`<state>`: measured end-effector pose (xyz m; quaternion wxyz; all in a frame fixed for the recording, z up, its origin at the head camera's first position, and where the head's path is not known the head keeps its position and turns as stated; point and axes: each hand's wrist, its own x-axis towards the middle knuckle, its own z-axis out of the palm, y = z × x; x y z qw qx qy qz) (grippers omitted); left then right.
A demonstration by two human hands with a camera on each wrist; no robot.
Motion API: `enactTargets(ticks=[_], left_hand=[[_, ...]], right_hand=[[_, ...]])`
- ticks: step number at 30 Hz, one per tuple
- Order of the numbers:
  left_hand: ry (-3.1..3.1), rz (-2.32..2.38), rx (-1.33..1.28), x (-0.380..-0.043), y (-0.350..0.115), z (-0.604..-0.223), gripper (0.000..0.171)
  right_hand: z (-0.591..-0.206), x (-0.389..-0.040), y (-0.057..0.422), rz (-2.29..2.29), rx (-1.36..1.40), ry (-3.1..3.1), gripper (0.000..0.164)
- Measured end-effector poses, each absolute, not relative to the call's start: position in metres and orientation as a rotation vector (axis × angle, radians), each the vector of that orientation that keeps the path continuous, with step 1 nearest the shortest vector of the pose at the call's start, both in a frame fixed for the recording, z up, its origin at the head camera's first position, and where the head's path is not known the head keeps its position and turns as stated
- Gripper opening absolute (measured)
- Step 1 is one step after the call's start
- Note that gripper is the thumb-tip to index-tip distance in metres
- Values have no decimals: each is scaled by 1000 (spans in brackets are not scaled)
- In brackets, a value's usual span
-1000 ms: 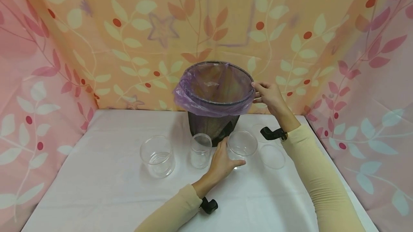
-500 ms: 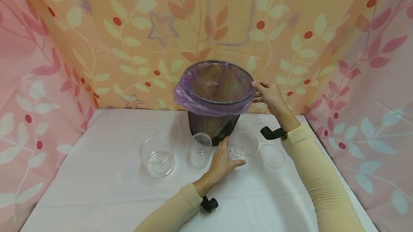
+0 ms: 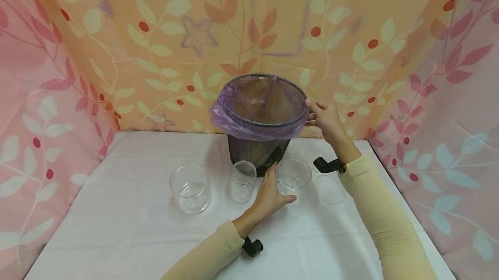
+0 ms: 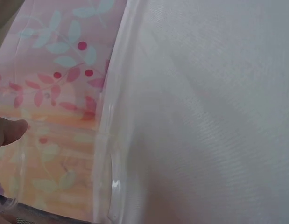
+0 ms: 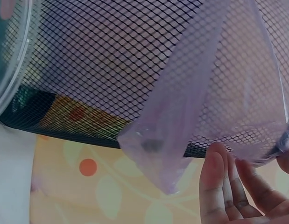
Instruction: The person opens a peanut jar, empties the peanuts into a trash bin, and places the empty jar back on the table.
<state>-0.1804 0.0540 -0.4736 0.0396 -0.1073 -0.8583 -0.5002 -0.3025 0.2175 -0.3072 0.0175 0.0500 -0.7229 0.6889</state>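
Note:
A black mesh wastebasket [image 3: 253, 152] stands at the back of the table, lined with a purple plastic bag [image 3: 249, 128] folded over its rim. My right hand [image 3: 325, 117] pinches the rim on the right side; in the right wrist view its fingers [image 5: 214, 172] lie outside the mesh, below the liner. My left hand [image 3: 269, 197] is at the left side of a clear round jar [image 3: 294, 176], fingers fairly straight behind it and thumb stretched out in front. In the left wrist view only the thumb [image 4: 13, 130] shows clearly, against the transparent wall.
Left of my left hand stand a narrow clear jar [image 3: 242, 185] and a wider clear jar [image 3: 191, 191]. Two flat clear discs, one nearer [image 3: 329, 189] and one farther [image 3: 313, 159], lie on the white tablecloth [image 3: 128, 210]. Patterned curtains [image 3: 156, 76] surround the table.
The left fingertips have slid slightly farther back along the jar, which has shifted a touch to the right. My right hand stays at the wastebasket rim.

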Motion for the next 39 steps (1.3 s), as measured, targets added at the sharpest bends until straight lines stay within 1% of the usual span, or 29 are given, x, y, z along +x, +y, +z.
enactTargets(ticks=[4,9,14,20,25,28,33,39], left_hand=[[-2611,-1568,-316,-176,52,-468,109],[-2614,-1616,-303,-163,46,-453,104],[-2578,-1550,-418,-152,34,-433,88],[-2494,-1504,-570,-147,12,-408,66],[-2399,-1461,-677,-149,-8,-393,53],[-2341,-1430,-703,-151,-21,-386,51],[-2294,-1365,-723,-152,-48,-374,50],[-2295,-1289,-731,-161,-86,-362,51]], right_hand=[[-312,-298,219,2130,174,-2241,23],[-316,-289,223,2096,240,-2232,19],[-319,-273,229,2093,300,-2156,21],[-328,-250,240,1999,323,-2115,12],[-340,-236,250,1816,313,-2167,10],[-347,-229,257,1672,306,-2236,13],[-358,-221,264,1469,286,-2316,29],[-365,-218,271,1256,231,-2406,30]])
